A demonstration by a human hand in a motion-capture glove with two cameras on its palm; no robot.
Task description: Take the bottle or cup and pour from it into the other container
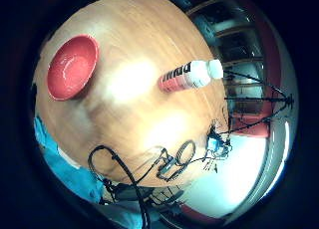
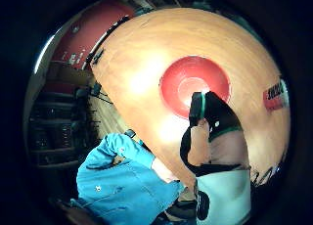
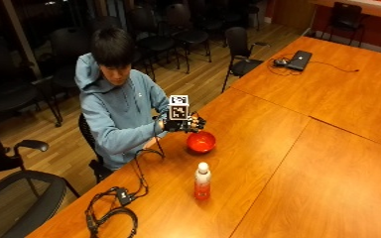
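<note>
Bottle first: it stands upright on the wooden table, white cap on, reddish drink inside, at about 6 o'clock from the red bowl in the outside view and a clear gap away from it. We see the gloved right hand raised above the table at the bowl's 11 o'clock, near the person's chest, holding nothing. Its fingers look gently curled; in the thumb-side palm view one fingertip hangs over the bowl, with no object between the fingers. That view catches only the edge of the bottle's label.

We judge the step in hand to be the reach for the bottle, so we would carry the hand over and past the bowl, come down beside the bottle and wrap the fingers round its middle, below the cap. A tall, narrow bottle probably tips if nudged near the top. Since the cap seems to be on, pouring may call for the bare hand, which we cannot clearly make out.

Around it, black cables and a small box lie on the table at the bottle's 9 o'clock, well apart. A closed laptop sits far off. Nothing stands between hand and bottle but the bowl itself.
</note>
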